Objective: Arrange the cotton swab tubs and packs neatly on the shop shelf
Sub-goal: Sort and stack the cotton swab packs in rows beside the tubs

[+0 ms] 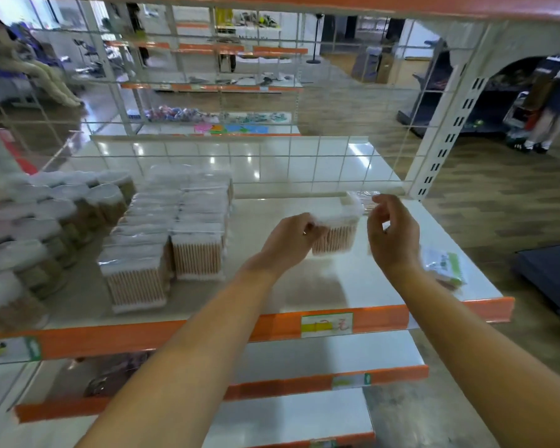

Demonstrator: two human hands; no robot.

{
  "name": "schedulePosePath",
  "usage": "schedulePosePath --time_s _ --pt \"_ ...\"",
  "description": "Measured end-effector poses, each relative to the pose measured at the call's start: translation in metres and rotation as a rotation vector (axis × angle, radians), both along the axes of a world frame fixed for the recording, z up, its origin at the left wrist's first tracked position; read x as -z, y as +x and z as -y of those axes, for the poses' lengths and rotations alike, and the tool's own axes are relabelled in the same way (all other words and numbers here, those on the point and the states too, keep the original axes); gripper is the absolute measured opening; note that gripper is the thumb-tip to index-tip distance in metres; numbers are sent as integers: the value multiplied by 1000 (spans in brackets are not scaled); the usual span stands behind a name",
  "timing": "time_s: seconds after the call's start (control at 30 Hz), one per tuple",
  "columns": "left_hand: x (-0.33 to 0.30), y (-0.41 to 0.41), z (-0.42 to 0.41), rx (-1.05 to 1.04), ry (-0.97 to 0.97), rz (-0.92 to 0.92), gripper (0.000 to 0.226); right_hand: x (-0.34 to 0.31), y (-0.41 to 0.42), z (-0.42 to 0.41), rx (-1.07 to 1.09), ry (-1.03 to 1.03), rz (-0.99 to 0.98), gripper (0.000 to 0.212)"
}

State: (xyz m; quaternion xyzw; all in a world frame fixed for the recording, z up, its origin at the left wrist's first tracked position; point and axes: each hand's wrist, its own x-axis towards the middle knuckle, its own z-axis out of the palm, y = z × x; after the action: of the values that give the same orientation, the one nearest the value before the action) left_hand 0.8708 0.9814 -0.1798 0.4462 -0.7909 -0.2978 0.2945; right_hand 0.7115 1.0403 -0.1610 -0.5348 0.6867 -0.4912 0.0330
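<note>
My left hand (288, 242) grips the left end of a clear square pack of wooden cotton swabs (335, 232) held above the white shelf (320, 286). Just right of that pack my right hand (393, 234) hovers with its fingers loosely curled, and whether it touches the pack is unclear. Two rows of the same square packs (172, 234) run back along the shelf's middle-left. Round tubs of swabs (46, 221) fill the far left in several rows. A flat bag with a green label (445, 265) lies near the shelf's right edge, partly behind my right wrist.
A white wire grid (304, 163) backs the shelf, with a slotted upright (446, 143) at the right. The shelf's front has an orange strip with a price label (326, 324). Lower shelves stick out below. A person (556, 101) stands far right on the wooden floor.
</note>
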Motion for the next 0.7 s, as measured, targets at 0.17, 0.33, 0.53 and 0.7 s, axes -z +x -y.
schedulePosePath --time_s 0.17,0.33,0.53,0.7 --pt "-8 28 4 -15 38 -33 24 -2 37 2 -37 -11 -23 19" --pt "-18 44 -4 -29 74 -103 33 -4 66 1 -120 89 -59 17" --pt "-24 56 -17 -56 45 -114 34 -9 88 -6 -192 167 -3 20" --pt "-27 61 -21 -111 14 -143 30 -16 101 -9 -246 225 0 26"
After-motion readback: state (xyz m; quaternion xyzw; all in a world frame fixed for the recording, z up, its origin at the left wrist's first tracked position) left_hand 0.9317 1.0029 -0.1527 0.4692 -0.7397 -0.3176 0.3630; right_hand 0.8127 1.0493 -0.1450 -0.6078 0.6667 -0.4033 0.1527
